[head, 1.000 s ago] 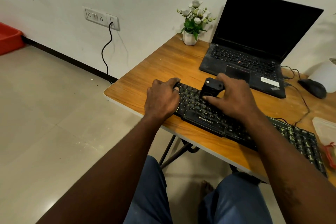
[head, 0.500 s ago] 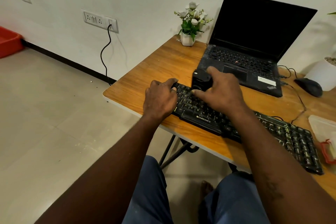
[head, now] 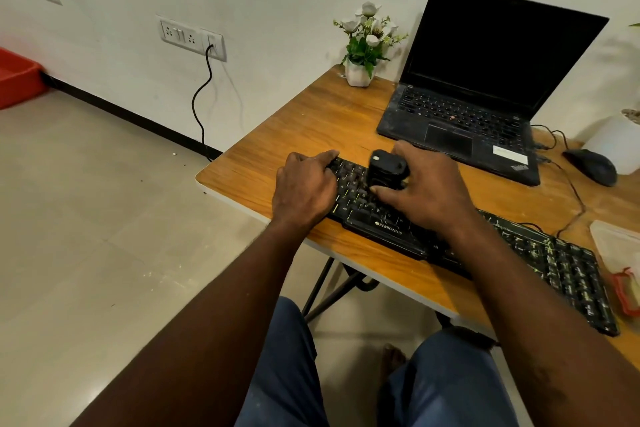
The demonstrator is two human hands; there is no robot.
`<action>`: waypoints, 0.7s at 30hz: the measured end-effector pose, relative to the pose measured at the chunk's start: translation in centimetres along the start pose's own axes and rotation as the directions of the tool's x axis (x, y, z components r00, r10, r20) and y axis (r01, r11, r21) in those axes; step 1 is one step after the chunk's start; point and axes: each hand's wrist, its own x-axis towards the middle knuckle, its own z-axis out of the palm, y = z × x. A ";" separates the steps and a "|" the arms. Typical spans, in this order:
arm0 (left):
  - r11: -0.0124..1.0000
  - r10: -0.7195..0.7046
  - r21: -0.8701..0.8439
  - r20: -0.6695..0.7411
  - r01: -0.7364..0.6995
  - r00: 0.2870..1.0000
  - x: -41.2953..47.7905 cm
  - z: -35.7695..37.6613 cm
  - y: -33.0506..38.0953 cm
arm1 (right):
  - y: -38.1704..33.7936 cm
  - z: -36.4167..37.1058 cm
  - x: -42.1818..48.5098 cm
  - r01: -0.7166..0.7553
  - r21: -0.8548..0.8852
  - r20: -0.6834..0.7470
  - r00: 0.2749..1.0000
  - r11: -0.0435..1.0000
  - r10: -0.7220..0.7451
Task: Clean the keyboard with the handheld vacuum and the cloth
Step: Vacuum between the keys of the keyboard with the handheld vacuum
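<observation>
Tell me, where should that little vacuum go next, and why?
Probably slide the handheld vacuum, gripped by the right hand, rightward along the keyboard. It stands on the left keys, where the left hand rests on the end, while pale specks show among the keys at the right end.

The keyboard (head: 540, 253) lies along the near edge of the desk (head: 311, 135). The laptop (head: 460, 121) stands behind it, with a flower pot (head: 358, 74) to its left and a mouse (head: 594, 166) to its right. The handheld vacuum (head: 384, 168) sits on the keyboard, between the left hand (head: 303, 189) and the right hand (head: 429, 189).
</observation>
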 end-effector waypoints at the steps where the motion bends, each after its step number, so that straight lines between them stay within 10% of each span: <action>1: 1.000 0.003 0.008 0.001 -0.003 1.000 0.0 0.0 0.0 | 0.6 -0.4 -0.6 -0.017 -0.002 -0.003 1.000 1.000 0.017; 11: 0.998 -0.036 -0.051 0.026 0.037 0.999 0.4 0.2 -0.7 | 2.2 -2.8 -2.7 -0.105 -0.115 -0.001 0.994 0.988 0.106; 21: 0.978 -0.049 -0.203 0.011 0.051 0.999 1.5 0.9 -1.9 | -3.0 2.2 2.6 -0.049 0.160 -0.059 0.996 0.986 0.059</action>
